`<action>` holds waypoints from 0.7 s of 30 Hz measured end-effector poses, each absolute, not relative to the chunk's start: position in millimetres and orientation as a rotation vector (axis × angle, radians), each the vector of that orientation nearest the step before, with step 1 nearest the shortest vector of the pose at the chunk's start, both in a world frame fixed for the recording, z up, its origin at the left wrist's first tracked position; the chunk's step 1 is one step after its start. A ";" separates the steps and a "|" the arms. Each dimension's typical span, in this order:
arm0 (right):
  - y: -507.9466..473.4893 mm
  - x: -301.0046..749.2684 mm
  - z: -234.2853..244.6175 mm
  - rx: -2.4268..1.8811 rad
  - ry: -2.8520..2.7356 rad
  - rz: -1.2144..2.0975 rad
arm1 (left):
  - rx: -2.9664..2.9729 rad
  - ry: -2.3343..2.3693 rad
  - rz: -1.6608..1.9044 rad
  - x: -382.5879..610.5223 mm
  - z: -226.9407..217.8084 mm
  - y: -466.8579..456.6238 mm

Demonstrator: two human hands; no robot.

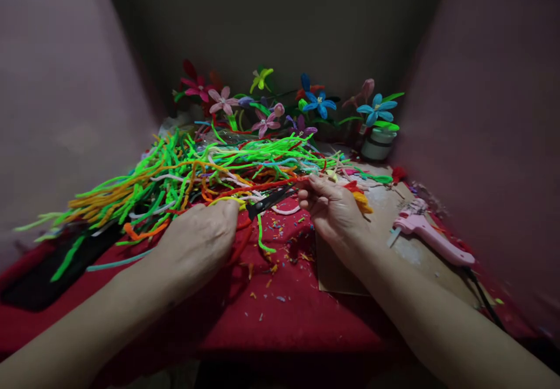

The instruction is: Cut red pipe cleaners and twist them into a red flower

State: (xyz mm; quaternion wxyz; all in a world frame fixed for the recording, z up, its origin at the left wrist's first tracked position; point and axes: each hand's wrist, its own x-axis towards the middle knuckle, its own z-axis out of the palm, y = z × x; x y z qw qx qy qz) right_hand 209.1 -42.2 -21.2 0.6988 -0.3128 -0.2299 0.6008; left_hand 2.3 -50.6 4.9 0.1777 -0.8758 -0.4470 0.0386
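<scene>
My left hand (196, 240) is closed around a pair of scissors (272, 200), whose dark blades point right. Between the pinched thumb and fingers of my right hand (335, 208) is the end of a red pipe cleaner (258, 188), stretching leftward just above the blades. The scissor tips reach close to my right fingertips; whether they touch the pipe cleaner I cannot tell. Behind both hands spreads a tangled heap of pipe cleaners (245, 154), mostly green and orange. My left fingers hide most of the scissor handles.
Pipe-cleaner flowers (321, 104) stand along the back, near a small pale jar (378, 144). To the right, a pink glue gun (431, 237) lies on a brown board (341, 269). Colourful clippings (274, 268) dot the red cloth (280, 325). A dark flat object (48, 284) sits at left.
</scene>
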 end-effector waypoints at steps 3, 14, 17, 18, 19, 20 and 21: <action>-43.8 209.1 -21.5 -0.685 -0.612 1.304 | -2.426 -1.294 0.190 6.9 4.9 -47.2; -47.4 206.4 -19.4 -0.743 -0.654 1.303 | -2.331 -1.165 0.121 6.9 -1.4 -43.2; -48.6 205.7 -18.9 -0.761 -0.666 1.310 | -2.344 -1.181 0.109 7.0 -2.6 -43.1; -48.9 205.6 -18.9 -0.765 -0.671 1.310 | -2.346 -1.190 0.118 7.0 -3.2 -43.0; -49.1 205.5 -18.8 -0.767 -0.676 1.309 | -2.346 -1.201 0.131 6.9 -3.9 -42.9; -49.2 205.5 -18.9 -0.768 -0.678 1.309 | -2.344 -1.212 0.142 7.0 -4.6 -42.7; -49.2 205.4 -19.0 -0.770 -0.679 1.310 | -2.342 -1.222 0.147 7.0 -5.3 -42.5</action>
